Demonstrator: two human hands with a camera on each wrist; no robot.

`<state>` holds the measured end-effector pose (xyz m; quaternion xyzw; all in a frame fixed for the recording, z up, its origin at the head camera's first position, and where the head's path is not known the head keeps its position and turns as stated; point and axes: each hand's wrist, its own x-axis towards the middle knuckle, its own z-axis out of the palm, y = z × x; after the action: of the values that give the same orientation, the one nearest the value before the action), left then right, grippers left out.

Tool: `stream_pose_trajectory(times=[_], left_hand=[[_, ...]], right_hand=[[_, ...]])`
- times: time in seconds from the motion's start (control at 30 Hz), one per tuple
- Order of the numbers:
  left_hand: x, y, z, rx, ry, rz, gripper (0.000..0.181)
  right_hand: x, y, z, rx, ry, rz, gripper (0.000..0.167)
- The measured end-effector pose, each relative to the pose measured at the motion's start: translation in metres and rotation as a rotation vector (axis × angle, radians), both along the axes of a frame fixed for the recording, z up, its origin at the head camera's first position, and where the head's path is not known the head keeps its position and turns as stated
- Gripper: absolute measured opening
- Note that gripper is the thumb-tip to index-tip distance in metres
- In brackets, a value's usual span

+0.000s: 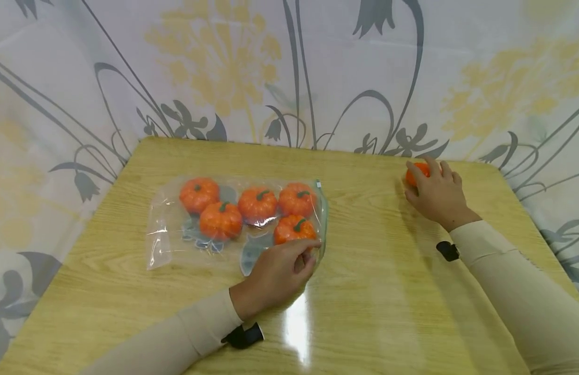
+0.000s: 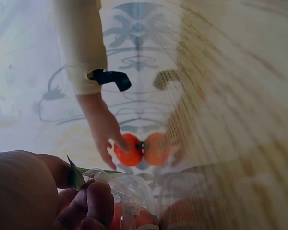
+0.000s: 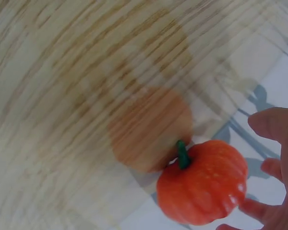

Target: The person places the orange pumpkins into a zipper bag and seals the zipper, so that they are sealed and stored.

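On the left half of the table lies a clear zip bag [image 1: 164, 247] with a green zip edge. Several small orange toy pumpkins [image 1: 200, 195] with green stems are inside it. My left hand [image 1: 277, 273] pinches the bag's edge at its near right corner; the left wrist view shows thumb and fingers on the green strip [image 2: 77, 175]. At the back right, my right hand [image 1: 439, 195] reaches over another orange pumpkin [image 1: 417, 174]. In the right wrist view this pumpkin [image 3: 204, 184] lies on its side, with the fingers spread around it and the thumb standing apart from it.
The glossy wooden table [image 1: 359, 312] mirrors the hand and pumpkin. Behind it hangs a white cloth [image 1: 327, 67] with grey and yellow flower prints, meeting the table's back edge near my right hand. Black straps [image 1: 244, 336] sit on both wrists.
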<state>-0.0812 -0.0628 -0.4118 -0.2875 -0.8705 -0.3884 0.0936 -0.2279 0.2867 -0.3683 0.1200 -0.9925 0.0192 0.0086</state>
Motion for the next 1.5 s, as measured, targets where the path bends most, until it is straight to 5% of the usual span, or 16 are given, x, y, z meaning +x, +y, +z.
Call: stream_pose_trajectory(times=[0.43, 0.83, 1.5], left_hand=[[0.002, 0.000, -0.001, -0.017, -0.030, 0.006, 0.029], [0.001, 0.000, 0.000, -0.028, -0.027, -0.004, 0.029], [0.001, 0.001, 0.001, -0.058, -0.059, -0.003, 0.030]], right_hand=[[-0.008, 0.009, -0.005, -0.018, -0.060, -0.028, 0.074], [-0.008, 0.015, -0.009, -0.044, -0.064, -0.029, 0.059], [-0.005, 0.024, -0.008, -0.143, -0.015, -0.208, 0.062]])
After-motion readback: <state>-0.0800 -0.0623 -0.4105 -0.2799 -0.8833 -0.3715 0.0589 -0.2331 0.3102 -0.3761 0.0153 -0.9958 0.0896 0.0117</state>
